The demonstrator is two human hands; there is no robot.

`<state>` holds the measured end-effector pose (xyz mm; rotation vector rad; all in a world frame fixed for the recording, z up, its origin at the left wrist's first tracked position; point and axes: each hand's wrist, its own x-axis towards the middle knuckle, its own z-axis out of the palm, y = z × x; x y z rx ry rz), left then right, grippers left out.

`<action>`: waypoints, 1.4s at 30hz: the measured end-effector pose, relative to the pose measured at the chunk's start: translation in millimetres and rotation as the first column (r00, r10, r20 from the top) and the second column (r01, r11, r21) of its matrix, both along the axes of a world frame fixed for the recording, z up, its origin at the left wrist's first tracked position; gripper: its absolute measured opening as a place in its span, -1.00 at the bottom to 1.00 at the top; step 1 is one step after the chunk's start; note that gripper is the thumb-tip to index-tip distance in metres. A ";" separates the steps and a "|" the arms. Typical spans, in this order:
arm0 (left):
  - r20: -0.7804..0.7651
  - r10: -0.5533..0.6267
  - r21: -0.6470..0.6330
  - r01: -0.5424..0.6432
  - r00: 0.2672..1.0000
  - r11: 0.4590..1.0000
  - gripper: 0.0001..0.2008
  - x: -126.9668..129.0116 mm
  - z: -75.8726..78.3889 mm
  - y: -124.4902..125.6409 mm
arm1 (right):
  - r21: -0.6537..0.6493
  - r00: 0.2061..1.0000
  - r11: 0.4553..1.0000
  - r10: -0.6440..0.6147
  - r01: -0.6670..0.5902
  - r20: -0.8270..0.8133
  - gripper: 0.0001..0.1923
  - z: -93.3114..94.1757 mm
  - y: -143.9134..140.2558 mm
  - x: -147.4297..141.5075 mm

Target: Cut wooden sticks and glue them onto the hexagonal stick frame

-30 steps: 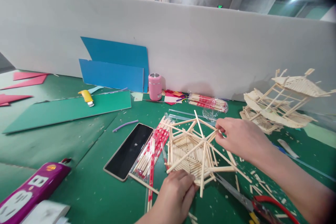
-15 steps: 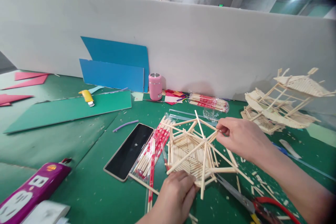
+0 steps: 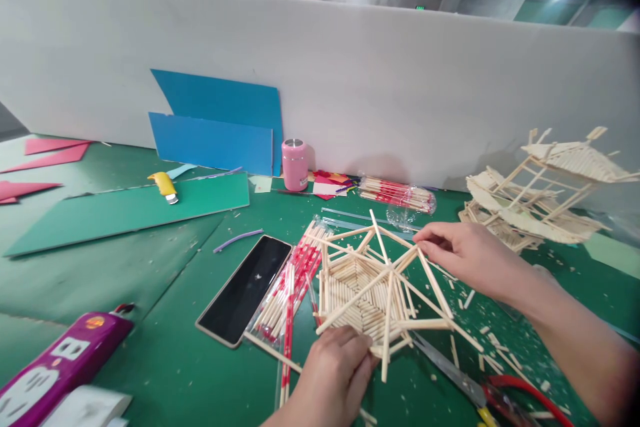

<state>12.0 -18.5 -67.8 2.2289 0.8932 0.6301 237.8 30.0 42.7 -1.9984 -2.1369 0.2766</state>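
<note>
A many-sided frame of thin wooden sticks (image 3: 357, 297) sits on the green table, its floor laid in a radiating pattern. Sticks cross above it and meet at a raised point. My left hand (image 3: 336, 368) is closed on the frame's near edge, the fingertips partly hidden by the sticks. At the far right corner my right hand (image 3: 463, 255) has thumb and forefinger pinched at a stick end (image 3: 434, 280) where several sticks join. Just right of the frame lie scissors (image 3: 450, 368) with red and yellow at the handles.
Left of the frame are packs of red-patterned sticks (image 3: 300, 267) and a phone (image 3: 245, 290). A purple power strip (image 3: 67, 357) lies at near left, a yellow cutter (image 3: 163, 185) on a green board (image 3: 125, 217). A pink flask (image 3: 295, 165) and a stick pavilion (image 3: 540, 197) stand behind.
My right hand has shifted slightly up and right at the corner, its thumb straighter, uncovering more of the stick there. My left hand stays on the near edge.
</note>
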 end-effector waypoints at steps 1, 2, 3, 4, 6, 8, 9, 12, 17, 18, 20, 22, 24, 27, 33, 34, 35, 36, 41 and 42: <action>0.000 0.000 -0.001 0.000 1.000 1.000 -0.80 0.1 -0.2 -0.1 | -0.001 1.000 1.000 0.004 -0.004 -0.015 -0.81 -1.2 -0.4 2.3; 0.000 0.001 -0.002 -0.001 1.000 1.000 -0.80 0.3 -0.4 -0.3 | 0.004 1.000 1.000 0.003 -0.003 -0.026 -0.80 -2.7 -0.8 4.4; 0.000 0.003 -0.003 -0.003 1.000 1.000 -0.80 0.4 -0.5 -0.4 | 0.016 0.999 1.000 -0.005 0.006 -0.032 -0.80 -4.7 -1.2 6.3; 0.000 0.004 -0.003 -0.004 1.000 1.000 -0.80 0.5 -0.5 -0.5 | 0.033 0.999 0.999 -0.020 0.021 -0.037 -0.81 -7.0 -1.5 8.1; -0.002 0.010 -0.002 -0.010 1.000 1.000 -0.80 0.5 -0.6 -0.8 | 0.069 0.997 0.995 -0.063 0.066 -0.045 -0.81 -12.6 -1.8 12.5; 0.000 0.014 0.000 -0.014 1.000 1.000 -0.80 0.4 -0.8 -1.1 | 0.089 0.992 0.990 -0.107 0.112 -0.059 -0.79 -18.4 -2.0 18.5; 0.001 0.015 0.001 -0.015 1.000 1.000 -0.81 0.4 -1.1 -1.3 | 0.089 0.990 0.987 -0.125 0.130 -0.065 -0.78 -21.1 -2.2 22.3; 0.001 0.023 0.000 -0.023 1.000 1.000 -0.81 0.6 -2.7 -1.7 | 0.066 0.984 0.983 -0.165 0.169 -0.062 -0.76 -28.3 -5.0 36.0; -0.015 0.054 -0.006 -0.055 0.998 0.998 -0.85 0.4 -5.9 -3.3 | -0.010 0.977 0.977 -0.212 0.212 0.019 -0.68 -40.4 -18.5 58.8; -0.025 0.065 -0.009 -0.065 0.998 0.998 -0.86 -0.1 -5.9 -3.8 | -0.022 0.975 0.975 -0.219 0.220 0.040 -0.63 -43.0 -21.9 62.1; -0.054 0.084 -0.016 -0.085 0.995 0.996 -0.84 -2.0 -4.4 -4.8 | -0.042 0.970 0.971 -0.231 0.235 0.081 -0.56 -48.3 -28.5 67.2; -0.086 0.093 -0.019 -0.095 0.992 0.995 -0.77 -5.0 -1.2 -5.8 | -0.057 0.965 0.968 -0.237 0.244 0.117 -0.51 -52.9 -34.2 70.8; -0.117 0.100 -0.009 -0.102 0.988 0.995 -0.73 -8.5 3.3 -7.0 | -0.072 0.963 0.967 -0.232 0.243 0.136 -0.53 -56.1 -39.1 73.6; -0.185 0.116 0.021 -0.114 0.976 0.993 -0.74 -13.8 9.3 -9.1 | -0.061 0.969 0.971 -0.224 0.231 0.104 -0.79 -56.2 -45.8 76.3; -0.307 0.139 0.146 -0.097 0.942 0.984 -0.78 -26.1 11.3 -15.7 | 0.008 0.970 0.970 -0.242 0.242 -0.017 -0.72 -38.9 -62.0 70.0; -0.313 0.151 0.187 -0.096 0.938 0.978 -0.78 -28.6 11.0 -16.8 | 0.025 0.971 0.971 -0.238 0.239 -0.027 -0.69 -35.8 -65.5 67.7; -0.315 0.165 0.222 -0.096 0.935 0.970 -0.79 -31.1 10.8 -18.0 | 0.049 0.972 0.971 -0.231 0.232 -0.034 -0.66 -33.3 -69.2 65.4; -0.314 0.176 0.248 -0.098 0.933 0.964 -0.79 -33.2 10.7 -19.0 | 0.080 0.975 0.972 -0.218 0.221 -0.041 -0.63 -31.6 -73.1 63.3; -0.272 0.217 0.292 -0.134 0.938 0.947 -0.77 -37.6 11.6 -26.6 | 0.218 0.961 0.949 -0.183 0.228 -0.208 -0.83 -34.3 -96.3 52.1; -0.264 0.216 0.292 -0.136 0.940 0.947 -0.77 -37.3 11.9 -28.8 | 0.246 0.957 0.940 -0.180 0.235 -0.227 -0.77 -36.7 -102.6 48.7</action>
